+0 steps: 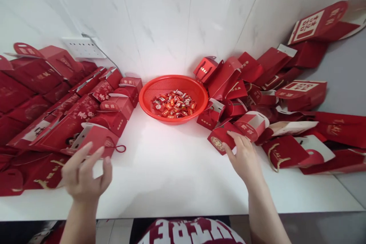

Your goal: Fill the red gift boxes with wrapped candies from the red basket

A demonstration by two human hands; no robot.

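Observation:
My left hand [85, 175] hovers above the front left of the table, fingers apart and nothing in it. Just beyond its fingertips stands a red gift box [100, 139] with a dark red cord loop. On the other side, my right hand [243, 156] has its thumb and fingers on two faces of a small red gift box [217, 140] with a gold emblem. That box sits at an angle on the table, partly covered by the fingers. Between the hands, farther back, is a red plastic basket [145, 103] holding several red-wrapped candies [174, 103].
Packed rows of red gift boxes [42, 80] fill the table's left side. A loose heap of red boxes [225, 78] lies at the right, some with flaps raised. Behind is a tiled wall [160, 19] with a white power socket [82, 48]. The white table [166, 171] ends before my body.

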